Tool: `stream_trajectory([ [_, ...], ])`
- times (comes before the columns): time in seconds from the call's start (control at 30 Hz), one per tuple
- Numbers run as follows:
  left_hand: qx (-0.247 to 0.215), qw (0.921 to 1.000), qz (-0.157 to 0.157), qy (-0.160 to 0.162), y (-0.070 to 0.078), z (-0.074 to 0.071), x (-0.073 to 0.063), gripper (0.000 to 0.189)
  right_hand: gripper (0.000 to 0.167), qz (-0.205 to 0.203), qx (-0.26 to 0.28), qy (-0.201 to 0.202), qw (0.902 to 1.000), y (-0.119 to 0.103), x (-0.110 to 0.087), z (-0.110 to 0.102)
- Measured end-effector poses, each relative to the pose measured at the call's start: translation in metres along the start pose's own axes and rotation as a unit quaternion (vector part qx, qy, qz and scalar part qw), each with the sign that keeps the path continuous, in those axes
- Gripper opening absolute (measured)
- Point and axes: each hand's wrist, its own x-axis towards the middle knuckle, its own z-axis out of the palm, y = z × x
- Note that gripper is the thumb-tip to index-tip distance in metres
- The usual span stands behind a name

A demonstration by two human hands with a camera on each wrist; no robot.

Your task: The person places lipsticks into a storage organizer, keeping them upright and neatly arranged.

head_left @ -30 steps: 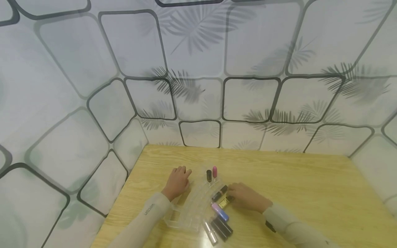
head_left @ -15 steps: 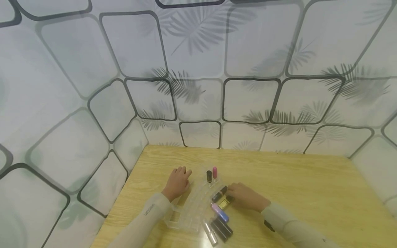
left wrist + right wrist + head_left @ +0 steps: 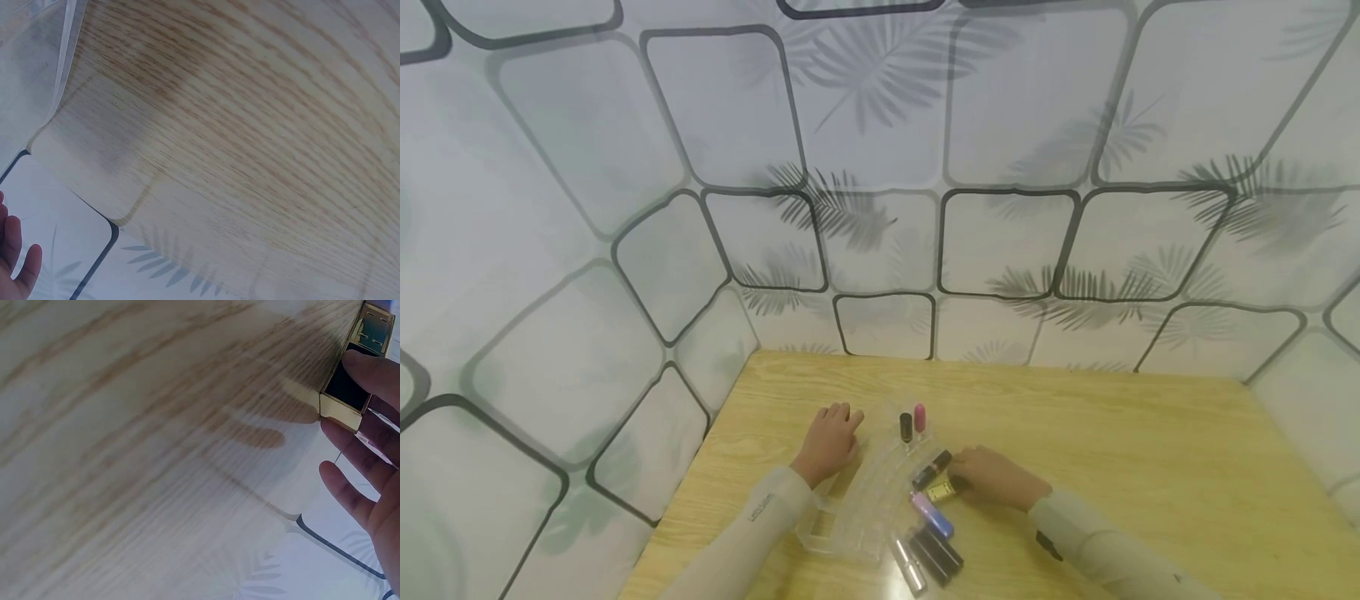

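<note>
My right hand (image 3: 996,477) pinches a gold-and-black lipstick tube (image 3: 940,490) just over the table or on it; I cannot tell which. In the right wrist view the thumb lies on the black panel of this lipstick tube (image 3: 344,390), with fingers below. A clear plastic organizer (image 3: 867,508) stands to the left. Beside its far left side is my left hand (image 3: 829,444), fingers extended; whether it touches the plastic is unclear. Loose fingers (image 3: 28,269) show at the lower left of the left wrist view. A black tube (image 3: 906,426) and a pink tube (image 3: 920,417) stand upright in the organizer's far end.
Along the organizer's right side lie a dark lipstick tube (image 3: 932,469), a pink-and-blue tube (image 3: 933,514), black tubes (image 3: 936,553) and a silver tube (image 3: 909,566). The wooden table (image 3: 1135,467) meets a patterned wall covering (image 3: 880,233) at back and left.
My right hand has turned the gold-and-black lipstick tube a little, so it lies more level across the view. The left hand and the other tubes stay where they were.
</note>
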Motion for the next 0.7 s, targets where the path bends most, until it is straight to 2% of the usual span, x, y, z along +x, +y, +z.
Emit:
stream_trajectory([
  [0.23,-0.002,1.0000,-0.002,0.001,0.000,0.000,0.001,0.025,0.014,0.024,0.043,-0.011,0.9987,0.002,-0.001,0.003],
  [0.4,-0.006,1.0000,-0.002,0.001,0.000,0.000,0.001,0.025,0.013,0.034,0.067,-0.003,0.9972,0.004,-0.001,0.002],
  [0.7,-0.005,0.9998,-0.007,-0.016,0.000,0.000,0.000,0.025,0.013,0.051,0.097,-0.003,0.9940,0.003,0.001,-0.013],
])
